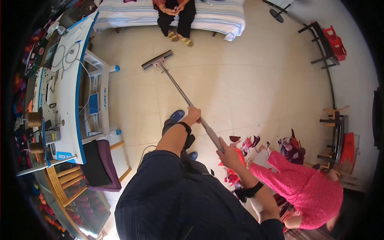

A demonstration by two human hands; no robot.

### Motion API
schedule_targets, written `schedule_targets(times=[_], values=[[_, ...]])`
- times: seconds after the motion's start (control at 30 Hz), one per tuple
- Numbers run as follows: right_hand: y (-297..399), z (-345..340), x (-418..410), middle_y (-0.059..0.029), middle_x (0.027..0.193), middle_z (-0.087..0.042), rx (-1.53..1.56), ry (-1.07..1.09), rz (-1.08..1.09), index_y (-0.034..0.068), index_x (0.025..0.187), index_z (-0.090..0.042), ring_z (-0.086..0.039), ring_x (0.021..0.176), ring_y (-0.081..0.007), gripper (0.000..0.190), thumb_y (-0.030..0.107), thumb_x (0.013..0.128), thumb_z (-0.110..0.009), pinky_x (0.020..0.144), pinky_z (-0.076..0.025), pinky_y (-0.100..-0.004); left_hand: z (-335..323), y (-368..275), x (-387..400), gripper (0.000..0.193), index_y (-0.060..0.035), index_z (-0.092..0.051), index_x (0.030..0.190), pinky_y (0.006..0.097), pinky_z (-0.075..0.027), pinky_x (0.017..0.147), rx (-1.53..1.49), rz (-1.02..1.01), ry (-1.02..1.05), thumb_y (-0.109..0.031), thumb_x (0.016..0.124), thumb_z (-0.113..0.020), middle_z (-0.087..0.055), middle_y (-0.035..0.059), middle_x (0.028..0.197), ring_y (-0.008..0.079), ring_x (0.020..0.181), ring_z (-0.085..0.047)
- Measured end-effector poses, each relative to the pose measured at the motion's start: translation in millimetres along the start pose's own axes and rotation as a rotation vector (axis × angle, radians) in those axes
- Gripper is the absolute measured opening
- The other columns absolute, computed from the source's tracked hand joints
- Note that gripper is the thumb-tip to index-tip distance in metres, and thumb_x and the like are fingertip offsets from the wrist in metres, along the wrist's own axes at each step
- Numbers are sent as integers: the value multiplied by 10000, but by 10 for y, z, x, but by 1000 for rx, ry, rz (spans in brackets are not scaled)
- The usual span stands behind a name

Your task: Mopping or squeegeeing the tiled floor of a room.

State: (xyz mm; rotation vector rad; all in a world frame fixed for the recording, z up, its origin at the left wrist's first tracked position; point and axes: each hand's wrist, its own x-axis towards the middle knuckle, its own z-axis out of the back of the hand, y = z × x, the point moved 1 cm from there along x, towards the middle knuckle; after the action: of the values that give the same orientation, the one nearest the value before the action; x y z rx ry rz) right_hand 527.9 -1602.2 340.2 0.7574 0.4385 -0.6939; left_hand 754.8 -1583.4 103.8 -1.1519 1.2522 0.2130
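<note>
A mop (pixel 183 93) with a long metal pole and a wide flat head slants across the view. Its head (pixel 157 59) rests on the pale tiled floor (pixel 198 75), up and to the left of my feet. Around the middle of the pole my left hand (pixel 194 114) is closed. My right hand (pixel 230 154) grips the thicker grey handle (pixel 213 137) near its upper end. Fabric scraps (pixel 235 171) in red and purple lie on the floor beside my right hand.
A sewing machine table (pixel 70 90) and padded chair (pixel 100 168) stand at left. One person (pixel 177 15) sits on a bed (pixel 129 15); another person in pink (pixel 303 186) bends near more scraps (pixel 291 148). Stools (pixel 325 42) line the right wall.
</note>
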Motion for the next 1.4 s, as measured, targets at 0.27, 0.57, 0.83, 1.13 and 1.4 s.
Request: schedule_targets(times=[0.27,0.57,0.83,1.13,1.4], values=[[-1150,-711,-1764,-294,896,-618,226,-171,32,125,1423,-265,-621,855,-427,703,229,828,-624,748,-488,-448,-1106,1044,-1044,392,84,-288,1005,417,-514,400,422,118,120,-147,815,-541,-585,194,679,275,506,-614],[-272,330,-3877,-234,846,-627,168,169,-512,147,1420,-315,-648,695,-259,725,184,782,-659,675,-486,-346,-1530,1861,-1389,349,82,-315,1059,450,-542,479,480,306,215,-110,831,-498,-626,215,737,302,586,-650],[-315,1371,-3609,-202,863,-651,-53,244,-507,209,1350,-441,-655,701,-279,719,119,699,-732,690,-511,-348,-1474,1739,-1593,148,75,-482,864,477,-545,512,31,509,244,-67,822,-494,-594,216,698,364,573,-628],[133,1741,-1403,-179,821,-632,-242,233,40,213,1322,-466,-618,732,-348,656,126,715,-700,686,-491,-424,114,854,-576,256,62,-433,1030,520,-561,572,-385,280,-93,-129,862,-462,-590,239,864,352,633,-628],[830,1235,371,-158,748,-619,-408,302,313,198,1318,-472,-615,710,-335,638,121,719,-676,652,-475,-427,1634,396,43,228,73,-436,967,506,-540,523,-458,214,-486,-110,855,-510,-570,235,829,350,705,-628]])
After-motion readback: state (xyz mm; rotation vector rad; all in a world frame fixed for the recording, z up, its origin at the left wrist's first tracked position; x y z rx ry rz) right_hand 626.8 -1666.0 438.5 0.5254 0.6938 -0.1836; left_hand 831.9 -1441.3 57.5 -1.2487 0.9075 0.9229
